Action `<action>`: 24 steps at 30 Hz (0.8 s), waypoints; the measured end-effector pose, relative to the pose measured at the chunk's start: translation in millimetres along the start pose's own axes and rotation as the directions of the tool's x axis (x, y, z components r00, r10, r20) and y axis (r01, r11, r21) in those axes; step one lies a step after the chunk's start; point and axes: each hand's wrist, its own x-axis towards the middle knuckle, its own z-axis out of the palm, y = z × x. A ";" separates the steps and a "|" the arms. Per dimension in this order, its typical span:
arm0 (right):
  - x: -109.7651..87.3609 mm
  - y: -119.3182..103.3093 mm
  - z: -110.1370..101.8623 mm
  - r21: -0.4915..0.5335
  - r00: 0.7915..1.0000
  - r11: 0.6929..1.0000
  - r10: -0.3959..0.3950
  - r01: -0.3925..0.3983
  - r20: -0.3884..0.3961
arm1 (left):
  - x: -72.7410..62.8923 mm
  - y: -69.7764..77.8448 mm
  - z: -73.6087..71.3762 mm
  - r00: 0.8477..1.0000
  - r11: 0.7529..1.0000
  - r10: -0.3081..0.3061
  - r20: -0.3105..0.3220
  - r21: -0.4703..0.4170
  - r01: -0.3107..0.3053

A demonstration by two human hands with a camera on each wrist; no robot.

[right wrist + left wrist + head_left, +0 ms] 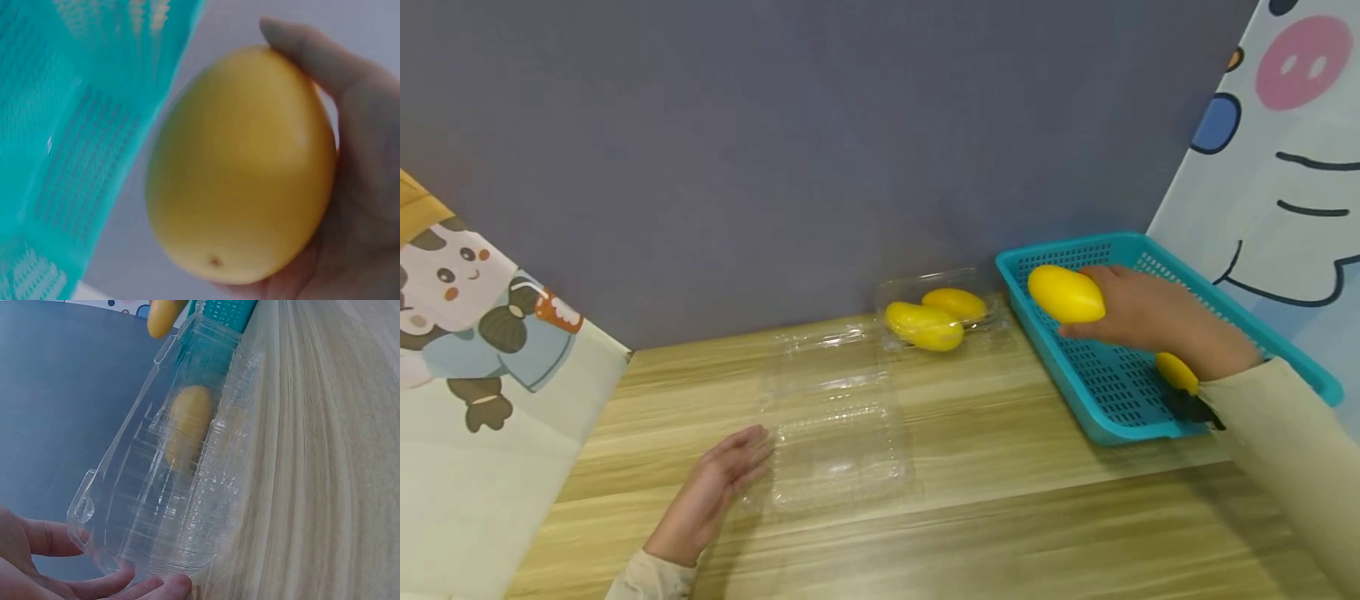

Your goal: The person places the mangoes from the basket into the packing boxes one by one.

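- Nearest is the left hand (722, 479), its fingers nearly straight, touching the left edge of the clear container (838, 458).
- The clear container lies opened out on the wooden table (1000, 533), see-through and ribbed, one half behind the other, its length running away toward the grey wall (775, 167).
- Farther off and to the right, a spare mango (1176, 372) sits in the turquoise basket (1060, 379), partly hidden by the right sleeve (1277, 433).
- Above the basket's left side, the right hand (1142, 308) has thumb and fingers curled round the yellow mango (1066, 293).
- The yellow mango is plump, smooth and egg-shaped, with a soft sheen and a small brown spot near one end.
- Its free end points left and slightly toward the wall in the head view, the long axis sloping down to the right; from the right wrist, that axis stands steep, the spotted end lowest.
- Farthest, by the wall, another clear box (898, 292) holds two mangoes (923, 327) lying close together, their long axes roughly left to right.
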 end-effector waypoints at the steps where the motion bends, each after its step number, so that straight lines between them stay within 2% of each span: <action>1: -3.0 -3.2 -1.7 -0.001 1.000 1.000 -0.006 0.006 -0.006 | 0.3 0.4 0.6 1.000 1.000 0.000 0.000 -0.004 0.000; 11: -35.3 -34.4 -6.3 -0.008 0.996 0.999 -0.055 0.054 -0.070 | 1.4 1.5 6.4 1.000 1.000 -0.006 -0.015 0.007 0.006; 18: -54.3 -56.0 -0.8 0.011 0.995 0.997 -0.069 0.070 -0.077 | -3.1 2.2 9.7 1.000 1.000 -0.023 -0.022 -0.011 0.023; 24: -65.2 -72.8 4.3 0.046 0.991 0.993 -0.101 0.105 -0.089 | -7.6 3.4 12.8 0.999 0.999 -0.011 -0.034 -0.035 0.010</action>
